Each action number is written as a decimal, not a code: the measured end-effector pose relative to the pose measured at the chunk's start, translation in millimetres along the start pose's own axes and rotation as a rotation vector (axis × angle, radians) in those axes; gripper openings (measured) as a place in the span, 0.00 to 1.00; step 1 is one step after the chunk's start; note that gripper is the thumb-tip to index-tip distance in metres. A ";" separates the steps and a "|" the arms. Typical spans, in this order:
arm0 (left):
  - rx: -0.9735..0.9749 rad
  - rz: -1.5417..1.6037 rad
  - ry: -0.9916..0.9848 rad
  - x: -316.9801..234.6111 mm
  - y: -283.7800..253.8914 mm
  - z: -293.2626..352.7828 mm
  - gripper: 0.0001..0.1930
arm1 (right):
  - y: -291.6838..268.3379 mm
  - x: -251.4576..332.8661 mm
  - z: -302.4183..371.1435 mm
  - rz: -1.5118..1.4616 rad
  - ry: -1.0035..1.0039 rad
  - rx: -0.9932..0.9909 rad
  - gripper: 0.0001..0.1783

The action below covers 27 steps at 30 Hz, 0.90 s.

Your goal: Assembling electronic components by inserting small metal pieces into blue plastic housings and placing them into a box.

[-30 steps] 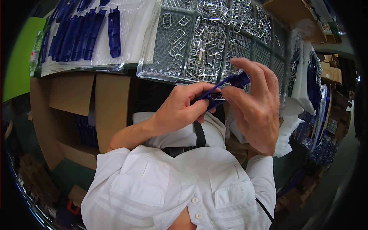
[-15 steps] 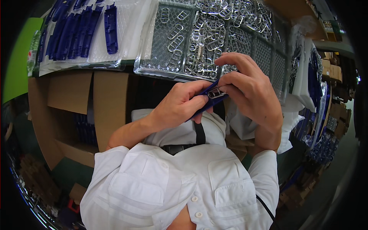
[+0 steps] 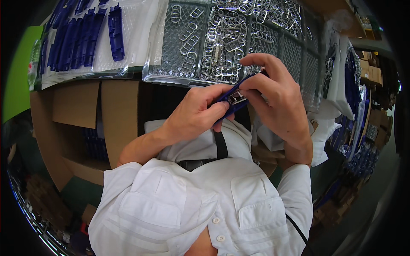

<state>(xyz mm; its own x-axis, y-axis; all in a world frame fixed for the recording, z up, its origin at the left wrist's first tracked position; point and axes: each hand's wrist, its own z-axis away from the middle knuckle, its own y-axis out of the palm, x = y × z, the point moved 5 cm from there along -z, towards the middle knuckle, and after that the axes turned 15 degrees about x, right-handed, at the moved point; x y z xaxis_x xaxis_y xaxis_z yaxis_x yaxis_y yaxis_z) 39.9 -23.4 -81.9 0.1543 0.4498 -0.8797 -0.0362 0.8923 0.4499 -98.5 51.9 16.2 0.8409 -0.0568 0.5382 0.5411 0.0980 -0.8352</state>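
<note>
Left hand (image 3: pixel 190 112) and right hand (image 3: pixel 279 96) closed around a dark blue plastic part (image 3: pixel 234 107) fitted with a metal buckle (image 3: pixel 236 98)

The dark blue plastic part is held aslant in front of the body, just nearer than the tray (image 3: pixel 171 80), its far end pointing right. Its near left end is gripped by the left hand, the thumb laid on top. Its far right end is pinched by the right hand's thumb and bent index finger, while another finger is held out above. The metal buckle is seen between the two hands, lying in the part's hollow; whether it is fully seated cannot be told.

Many loose metal buckles (image 3: pixel 218 47) are spread and heaped in the clear, divided tray. To its far left, more blue strips (image 3: pixel 77 40) are laid on a white sheet (image 3: pixel 132 40). At near left, blue pieces (image 3: pixel 95 143) are held in an open cardboard box (image 3: pixel 121 123).
</note>
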 end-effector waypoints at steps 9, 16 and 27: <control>-0.145 -0.178 0.066 1.6 -1.4 -11.2 0.10 | 2.3 -15.5 9.5 -0.079 0.281 -0.381 0.23; -0.117 -0.410 0.026 0.5 -5.9 -15.5 0.09 | 28.5 -36.1 13.3 -0.302 0.307 -0.181 0.22; -0.280 -0.530 0.130 5.1 -4.1 -7.4 0.07 | 54.5 -36.1 19.1 -1.034 0.271 -0.152 0.15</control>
<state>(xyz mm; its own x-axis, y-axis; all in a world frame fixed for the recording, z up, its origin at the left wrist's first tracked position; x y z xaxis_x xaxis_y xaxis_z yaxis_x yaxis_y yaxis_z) 33.5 -24.4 -89.4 0.1012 -0.0728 -0.9922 -0.2479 0.9640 -0.0960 -99.5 78.2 -46.5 -0.0609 -0.2606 0.9635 0.9690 -0.2472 -0.0056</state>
